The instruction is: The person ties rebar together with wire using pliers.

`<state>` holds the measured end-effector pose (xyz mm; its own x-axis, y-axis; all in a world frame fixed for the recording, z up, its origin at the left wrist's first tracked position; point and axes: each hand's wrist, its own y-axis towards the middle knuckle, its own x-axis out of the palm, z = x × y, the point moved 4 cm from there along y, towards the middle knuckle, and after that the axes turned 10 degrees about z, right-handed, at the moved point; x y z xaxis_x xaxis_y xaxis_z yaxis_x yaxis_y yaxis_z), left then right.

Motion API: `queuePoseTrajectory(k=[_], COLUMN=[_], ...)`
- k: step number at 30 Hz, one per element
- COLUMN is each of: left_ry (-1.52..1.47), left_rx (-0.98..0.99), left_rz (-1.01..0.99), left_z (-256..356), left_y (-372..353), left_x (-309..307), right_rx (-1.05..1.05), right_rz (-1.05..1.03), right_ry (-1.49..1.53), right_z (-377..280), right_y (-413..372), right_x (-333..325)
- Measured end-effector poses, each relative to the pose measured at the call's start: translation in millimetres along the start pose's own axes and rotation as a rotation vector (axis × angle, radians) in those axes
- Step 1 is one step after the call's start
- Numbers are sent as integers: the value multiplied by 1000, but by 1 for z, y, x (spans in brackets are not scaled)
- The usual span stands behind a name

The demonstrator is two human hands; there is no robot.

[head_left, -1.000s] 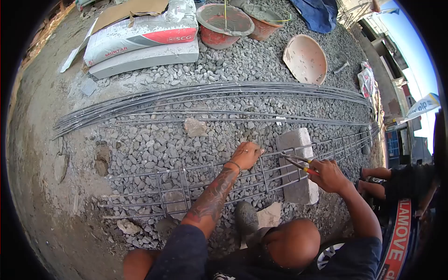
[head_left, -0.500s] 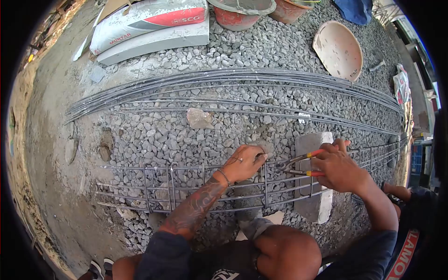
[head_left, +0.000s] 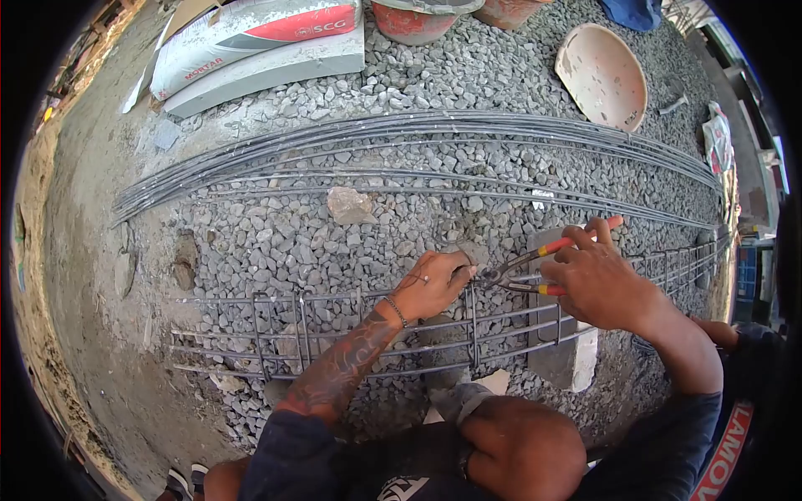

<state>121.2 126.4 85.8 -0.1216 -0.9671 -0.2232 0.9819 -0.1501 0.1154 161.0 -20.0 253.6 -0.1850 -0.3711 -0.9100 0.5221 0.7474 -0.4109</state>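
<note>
A long rebar cage (head_left: 317, 330) with several stirrups lies on the gravel in front of me. My left hand (head_left: 433, 284) pinches at the top bar where a stirrup crosses it, fingers closed on the joint. My right hand (head_left: 595, 280) grips red-and-yellow-handled pincers (head_left: 535, 267), handles spread, jaws pointing left and meeting the same joint beside the left fingertips. A grey concrete block (head_left: 576, 359) sits under the cage below my right hand.
A bundle of long steel bars (head_left: 418, 138) runs across the gravel beyond the cage. Mortar bags (head_left: 251, 42), buckets (head_left: 413, 18) and an upturned basin (head_left: 601, 75) lie farther back. A loose stone (head_left: 348, 204) sits between. My knee (head_left: 518, 447) is below.
The pincers swung left and up until their jaws reached the joint at my left fingertips. My right hand rose and the handles spread. The view tipped down slightly.
</note>
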Motion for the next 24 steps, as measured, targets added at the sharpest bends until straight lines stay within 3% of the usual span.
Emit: queuePoseTrajectory(k=[9,16,18,22,24], left_ry=[3,-11,-31,-33,-43], left_rx=[67,91,91,67,72], left_rz=[65,61,64,38,48], left_z=[0,-3,0,0,-2], left_y=[-4,-3,-3,-3,-2], left_x=[0,1,-1,0,1], right_rx=[-76,-87,-66,-54,-115], right_rz=[-140,-112,-233,-245,-92], right_ry=[25,109,96,16,-65], right_z=[8,20,15,13,12], right_y=[20,35,39,43,45], right_x=[-12,-9,-15,-15,-12])
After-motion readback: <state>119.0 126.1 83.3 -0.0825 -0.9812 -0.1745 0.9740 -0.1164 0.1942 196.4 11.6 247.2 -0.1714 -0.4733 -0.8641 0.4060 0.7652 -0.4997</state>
